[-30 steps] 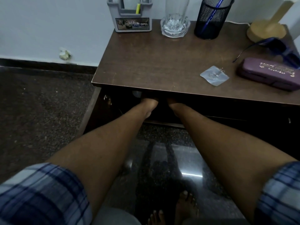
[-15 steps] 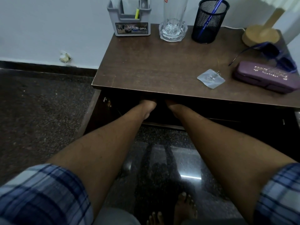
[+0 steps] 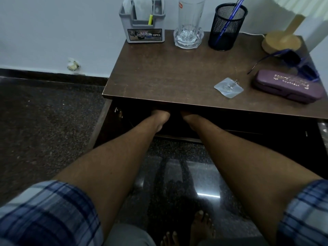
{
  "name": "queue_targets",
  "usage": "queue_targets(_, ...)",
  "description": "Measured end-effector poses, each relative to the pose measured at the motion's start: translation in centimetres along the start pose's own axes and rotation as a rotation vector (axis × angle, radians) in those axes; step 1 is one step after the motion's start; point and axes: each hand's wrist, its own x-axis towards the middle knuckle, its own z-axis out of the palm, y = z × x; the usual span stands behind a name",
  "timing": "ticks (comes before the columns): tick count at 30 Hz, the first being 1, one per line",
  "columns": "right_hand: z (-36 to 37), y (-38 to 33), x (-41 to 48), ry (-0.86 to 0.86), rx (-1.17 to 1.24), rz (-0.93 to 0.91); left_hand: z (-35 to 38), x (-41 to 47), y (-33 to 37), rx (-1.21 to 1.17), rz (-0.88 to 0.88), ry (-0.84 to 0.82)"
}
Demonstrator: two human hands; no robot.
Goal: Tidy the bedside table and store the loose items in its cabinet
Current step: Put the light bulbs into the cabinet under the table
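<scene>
The brown bedside table (image 3: pixel 168 73) stands against the wall with its cabinet (image 3: pixel 239 121) open below the top. Both my arms reach into the dark cabinet. Only the wrist and heel of my left hand (image 3: pixel 160 116) and of my right hand (image 3: pixel 188 116) show; the tabletop's front edge hides the fingers. On the top lie a clear adhesive hook (image 3: pixel 228 87), a purple glasses case (image 3: pixel 287 86) and blue sunglasses (image 3: pixel 292 59).
Along the back of the top stand a grey desk organizer (image 3: pixel 144 27), a tall glass (image 3: pixel 190 23), a black mesh pen cup (image 3: pixel 227 27) and a wooden lamp base (image 3: pixel 281 41). The cabinet door (image 3: pixel 101 125) hangs open at the left. My bare foot (image 3: pixel 200 226) is on the glossy floor.
The view has tilted up a little, so the table sits lower in frame. Both hands stay inside the cabinet in about the same place.
</scene>
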Motion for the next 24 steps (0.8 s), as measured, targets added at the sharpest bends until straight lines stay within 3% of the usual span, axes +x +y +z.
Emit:
queue_targets(5,0.3,0.4,-0.3,0.038,-0.017,0.004,-0.3,-0.8,0.0,0.014,0.029,0.029)
queue_targets(13,-0.4,0.5,-2.7,0.051,-0.402,-0.001,-1.0,-3.2,-0.5,0.028,0.014,0.094)
queue_targets(18,-1.4,0.9,-4.9,0.162,-0.143,-0.01,-1.4,-5.7,-0.2,0.034,0.057,0.074)
queue_targets(24,-3.0,0.3,-8.7,0.191,-0.035,-0.082,-1.4,-9.2,0.7,0.0,0.084,0.035)
